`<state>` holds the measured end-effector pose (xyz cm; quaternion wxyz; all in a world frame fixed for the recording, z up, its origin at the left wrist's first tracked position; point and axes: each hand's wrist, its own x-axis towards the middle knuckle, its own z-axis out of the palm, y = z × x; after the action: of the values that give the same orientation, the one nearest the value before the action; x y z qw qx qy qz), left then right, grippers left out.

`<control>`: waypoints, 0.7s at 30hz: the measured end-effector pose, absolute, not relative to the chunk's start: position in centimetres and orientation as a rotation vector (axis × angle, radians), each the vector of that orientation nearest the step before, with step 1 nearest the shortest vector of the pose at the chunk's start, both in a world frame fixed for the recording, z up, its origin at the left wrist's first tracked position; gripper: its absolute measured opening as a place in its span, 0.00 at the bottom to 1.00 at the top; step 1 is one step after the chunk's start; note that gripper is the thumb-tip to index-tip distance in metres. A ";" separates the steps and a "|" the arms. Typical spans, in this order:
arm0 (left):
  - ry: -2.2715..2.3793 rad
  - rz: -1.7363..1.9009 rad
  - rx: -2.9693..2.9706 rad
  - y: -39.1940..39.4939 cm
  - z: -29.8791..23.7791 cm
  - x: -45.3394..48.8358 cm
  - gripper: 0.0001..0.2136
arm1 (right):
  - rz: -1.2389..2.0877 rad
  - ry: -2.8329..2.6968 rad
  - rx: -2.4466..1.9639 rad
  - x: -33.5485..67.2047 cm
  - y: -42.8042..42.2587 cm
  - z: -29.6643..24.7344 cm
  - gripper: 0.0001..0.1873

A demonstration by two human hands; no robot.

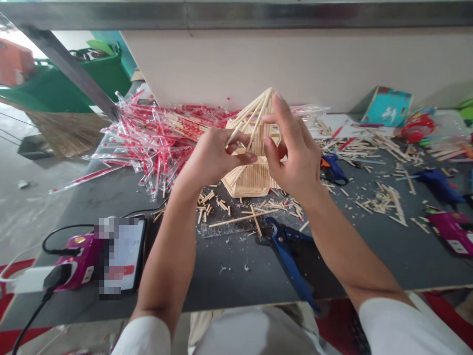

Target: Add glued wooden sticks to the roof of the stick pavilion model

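Observation:
A model built of thin wooden sticks [254, 181] stands on the grey table, with a broad, angular base and a steep pointed frame [263, 118] above it. My left hand [214, 155] grips the sloping sticks on the frame's left side between thumb and fingers. On the right side, my right hand [295, 148] holds the frame, its index finger up by the peak and its thumb against the lower sticks. My fingers hide part of the model's middle. Just in front lie a clear ruler [221, 230], crossed loose sticks [242, 218] and a blue-handled cutter [290, 261].
Red-and-clear plastic wrappers [155, 133] pile up at the back left. A phone [125, 254] and a purple power socket [79, 259] lie at the front left. Blue glue guns [334, 169] and scattered stick pieces [384, 202] are on the right. A metal beam [236, 15] crosses above.

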<state>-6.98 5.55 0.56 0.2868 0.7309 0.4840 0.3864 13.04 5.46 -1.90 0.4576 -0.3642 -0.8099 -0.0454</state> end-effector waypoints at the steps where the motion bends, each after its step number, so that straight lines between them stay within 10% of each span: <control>1: 1.297 1.026 1.958 5.5 0.6 -7.0 0.08 | -0.111 -1.995 -0.896 13.0 5.5 -1.9 0.34; 21: 1.304 1.024 1.961 5.4 0.7 -7.0 0.08 | -0.090 -1.969 -0.926 12.9 5.6 -1.9 0.27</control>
<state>-7.03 5.45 0.67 0.2829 0.7325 0.4869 0.3826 12.95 5.62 -1.91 0.4636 -0.3769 -0.8011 -0.0368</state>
